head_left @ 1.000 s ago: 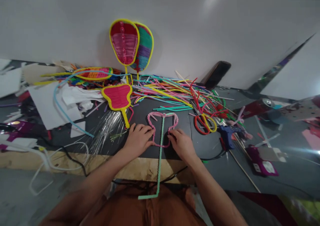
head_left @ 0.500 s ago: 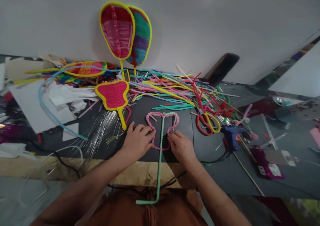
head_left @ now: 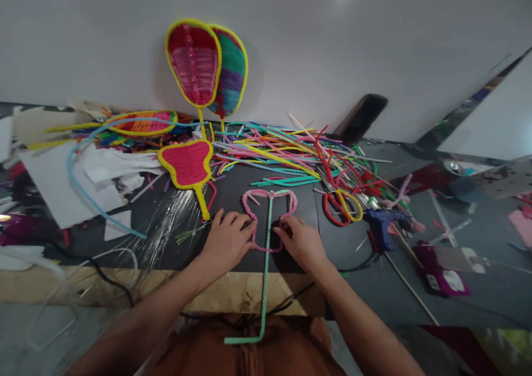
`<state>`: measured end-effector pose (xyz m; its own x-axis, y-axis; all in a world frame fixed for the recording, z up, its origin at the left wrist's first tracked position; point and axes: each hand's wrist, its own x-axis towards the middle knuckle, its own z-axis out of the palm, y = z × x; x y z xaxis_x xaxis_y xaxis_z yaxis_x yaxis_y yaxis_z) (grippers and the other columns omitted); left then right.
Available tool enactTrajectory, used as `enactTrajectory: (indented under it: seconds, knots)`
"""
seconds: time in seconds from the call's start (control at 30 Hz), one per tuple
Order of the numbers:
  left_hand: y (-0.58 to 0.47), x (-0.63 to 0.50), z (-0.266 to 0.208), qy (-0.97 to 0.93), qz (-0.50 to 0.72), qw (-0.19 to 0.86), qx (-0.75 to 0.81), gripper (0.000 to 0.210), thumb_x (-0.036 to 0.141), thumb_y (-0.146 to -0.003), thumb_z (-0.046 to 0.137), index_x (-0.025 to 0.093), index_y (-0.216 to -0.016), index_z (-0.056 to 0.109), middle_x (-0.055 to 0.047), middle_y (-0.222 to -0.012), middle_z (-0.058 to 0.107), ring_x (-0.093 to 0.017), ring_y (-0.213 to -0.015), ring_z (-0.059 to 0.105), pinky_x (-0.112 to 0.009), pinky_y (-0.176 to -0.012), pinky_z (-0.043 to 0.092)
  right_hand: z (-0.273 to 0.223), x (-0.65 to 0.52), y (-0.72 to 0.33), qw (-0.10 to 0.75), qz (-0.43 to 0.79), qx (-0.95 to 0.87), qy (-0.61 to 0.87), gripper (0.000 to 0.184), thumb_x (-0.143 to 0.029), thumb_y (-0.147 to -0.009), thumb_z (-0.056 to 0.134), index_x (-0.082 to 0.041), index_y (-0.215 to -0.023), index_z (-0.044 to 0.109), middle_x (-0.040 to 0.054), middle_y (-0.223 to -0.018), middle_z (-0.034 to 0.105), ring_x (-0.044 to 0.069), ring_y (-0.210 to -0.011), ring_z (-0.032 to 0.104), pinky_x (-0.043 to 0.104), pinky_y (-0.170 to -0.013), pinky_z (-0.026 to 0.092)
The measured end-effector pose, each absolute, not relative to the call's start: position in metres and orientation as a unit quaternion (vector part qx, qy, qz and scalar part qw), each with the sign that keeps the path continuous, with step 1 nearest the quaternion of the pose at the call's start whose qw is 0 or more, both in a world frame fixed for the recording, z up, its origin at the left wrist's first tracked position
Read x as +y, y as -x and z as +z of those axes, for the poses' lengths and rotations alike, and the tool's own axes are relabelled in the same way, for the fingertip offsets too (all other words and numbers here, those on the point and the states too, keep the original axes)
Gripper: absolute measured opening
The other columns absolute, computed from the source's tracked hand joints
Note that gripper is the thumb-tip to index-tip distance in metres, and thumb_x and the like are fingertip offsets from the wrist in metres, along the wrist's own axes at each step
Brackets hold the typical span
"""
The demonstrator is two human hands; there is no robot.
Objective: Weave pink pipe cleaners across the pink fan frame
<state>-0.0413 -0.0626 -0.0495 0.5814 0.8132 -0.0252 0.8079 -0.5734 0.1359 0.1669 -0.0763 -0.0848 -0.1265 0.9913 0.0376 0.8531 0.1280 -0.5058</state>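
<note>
A pink pipe-cleaner frame, bent into a rounded outline with a pinched waist, lies flat on the dark tabletop. A twisted mint-green pipe-cleaner stem runs down its middle, past the table's front edge, and ends in a sideways bend. My left hand has curled fingers and thumb on the frame's left side at the waist. On the opposite side, my right hand pinches the frame, its thumb reaching slightly inside the outline. My fingers partly cover both sides of the waist.
Left of my hands lies a yellow-edged pink fan shape beside silver tinsel. Loose pipe cleaners spread behind. Scissors, a blue glue gun and a purple device are on the right. A phone leans on the wall.
The camera view has tilted a little, so the background sits lower. My right thumb and fingers have shifted slightly inward at the frame's waist; my left hand stays nearly in place.
</note>
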Motion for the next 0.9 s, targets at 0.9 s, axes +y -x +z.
enactTrajectory:
  seconds: [0.9]
  knots:
    - [0.009,0.004,-0.031,-0.88,0.072,0.094,0.46,0.028,0.019,-0.085,0.049,0.024,-0.108,0.063,-0.006,-0.108,0.063,-0.024,-0.103,0.048,-0.039,-0.087,0.037,-0.062,-0.007,-0.197,0.245,0.175,-0.753,0.585,0.026,-0.014,-0.085,0.047,-0.017,-0.103,0.065,0.0099,-0.102,0.067,0.02,-0.092,0.061,0.03,-0.082,0.044]
